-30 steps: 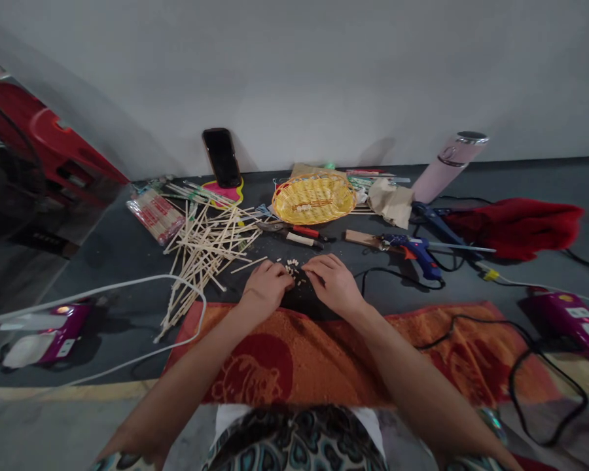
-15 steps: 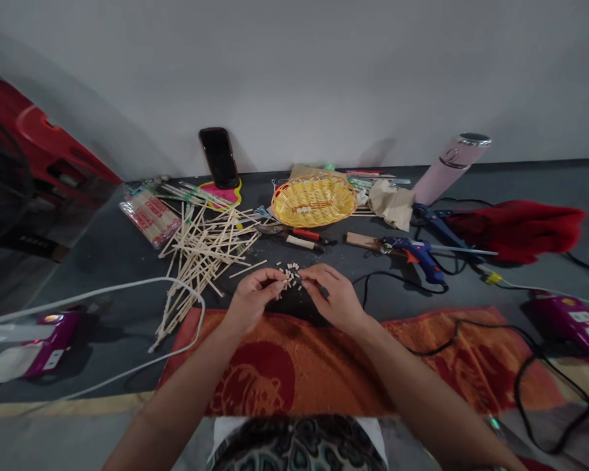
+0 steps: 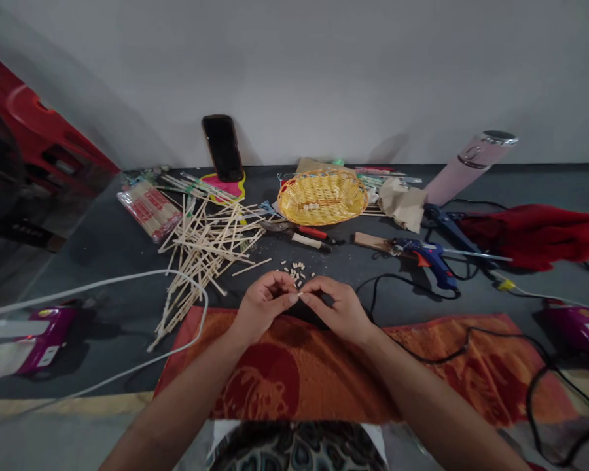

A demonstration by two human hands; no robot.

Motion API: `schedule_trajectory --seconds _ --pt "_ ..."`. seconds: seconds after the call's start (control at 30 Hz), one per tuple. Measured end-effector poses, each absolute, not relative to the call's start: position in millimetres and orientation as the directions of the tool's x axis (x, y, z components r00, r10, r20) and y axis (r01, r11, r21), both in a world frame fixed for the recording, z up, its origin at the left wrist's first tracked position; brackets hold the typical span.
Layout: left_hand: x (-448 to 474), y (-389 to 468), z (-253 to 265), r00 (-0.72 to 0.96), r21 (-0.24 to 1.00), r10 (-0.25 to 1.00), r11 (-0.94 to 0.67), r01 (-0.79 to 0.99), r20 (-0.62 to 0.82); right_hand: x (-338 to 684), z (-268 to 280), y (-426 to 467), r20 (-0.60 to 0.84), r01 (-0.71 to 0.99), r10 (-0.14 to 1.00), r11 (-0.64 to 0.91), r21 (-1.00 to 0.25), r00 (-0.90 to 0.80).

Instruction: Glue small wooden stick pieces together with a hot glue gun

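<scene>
My left hand [image 3: 269, 301] and my right hand [image 3: 334, 304] meet fingertip to fingertip above the front of the dark tabletop. Pinched between both sets of fingers is a small pale wooden stick piece [image 3: 299, 294], mostly covered by the fingertips. Just beyond them lies a little heap of short cut stick pieces [image 3: 298, 268]. A loose pile of long thin wooden sticks [image 3: 211, 242] spreads to the left of my left hand. Pliers with one red and one white handle [image 3: 311, 241] rest behind the heap.
Behind the pliers sits a yellow woven basket [image 3: 322, 196]. A blue glue gun [image 3: 434, 261] with its black cord lies to the right. An orange towel [image 3: 334, 373] covers the front edge. A phone [image 3: 223, 149] and a pink tumbler [image 3: 471, 167] stand against the wall.
My hands have come together and drawn slightly nearer to me, away from the heap of cut pieces. Both now pinch one small piece. The view has shifted a little.
</scene>
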State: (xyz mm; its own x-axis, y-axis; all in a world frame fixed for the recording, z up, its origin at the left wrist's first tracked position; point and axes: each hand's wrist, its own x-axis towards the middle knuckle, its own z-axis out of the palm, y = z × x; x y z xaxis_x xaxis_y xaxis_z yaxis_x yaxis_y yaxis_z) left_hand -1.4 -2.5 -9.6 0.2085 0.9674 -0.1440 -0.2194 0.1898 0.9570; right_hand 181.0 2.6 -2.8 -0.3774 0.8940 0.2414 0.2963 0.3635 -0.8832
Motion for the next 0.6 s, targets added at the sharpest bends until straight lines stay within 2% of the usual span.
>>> schedule_trajectory --seconds 0.27,0.6 --pt "-1.7 -3.7 -10.5 0.222 0.934 0.965 0.204 -0.295 -0.141 180.4 -3.1 2.3 0.223 0.24 0.899 0.327 -0.914 -0.377" --pt "-2.5 -3.3 -12.1 0.271 0.903 0.94 0.291 -0.316 -0.208 181.8 -6.1 3.6 0.291 0.305 0.902 0.389 -0.869 -0.32"
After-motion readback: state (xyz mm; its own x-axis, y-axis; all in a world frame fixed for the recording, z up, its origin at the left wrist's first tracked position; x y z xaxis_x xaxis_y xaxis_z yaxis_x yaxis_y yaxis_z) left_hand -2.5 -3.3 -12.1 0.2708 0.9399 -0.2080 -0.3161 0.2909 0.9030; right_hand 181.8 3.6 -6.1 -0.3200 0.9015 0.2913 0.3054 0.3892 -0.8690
